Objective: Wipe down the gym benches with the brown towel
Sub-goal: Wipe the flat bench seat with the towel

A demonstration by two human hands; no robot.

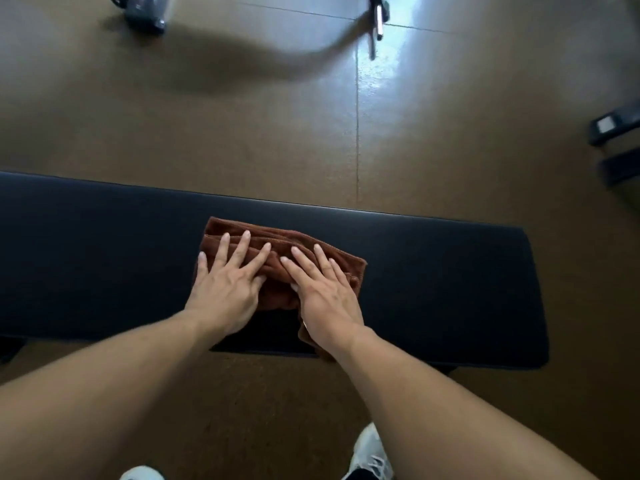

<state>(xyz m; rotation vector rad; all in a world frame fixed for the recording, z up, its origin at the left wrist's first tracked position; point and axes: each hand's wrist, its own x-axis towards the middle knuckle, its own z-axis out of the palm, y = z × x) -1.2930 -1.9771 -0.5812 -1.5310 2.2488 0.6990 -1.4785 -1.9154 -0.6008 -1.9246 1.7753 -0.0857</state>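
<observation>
A black padded gym bench point(450, 289) runs across the view from the left edge to the right. A folded brown towel point(277, 240) lies on its middle. My left hand point(228, 285) presses flat on the towel's left part, fingers spread. My right hand point(325, 292) lies flat on the towel's right part, fingers apart and pointing away from me. Both palms rest on top of the cloth without gripping it. A corner of the towel hangs over the bench's near edge under my right wrist.
Brown rubber floor point(242, 126) surrounds the bench. A dark piece of equipment point(143, 13) stands at the far left, a metal bar point(377, 22) at the far middle, and black machine feet point(613, 129) at the right edge. My white shoes point(372, 452) stand just before the bench.
</observation>
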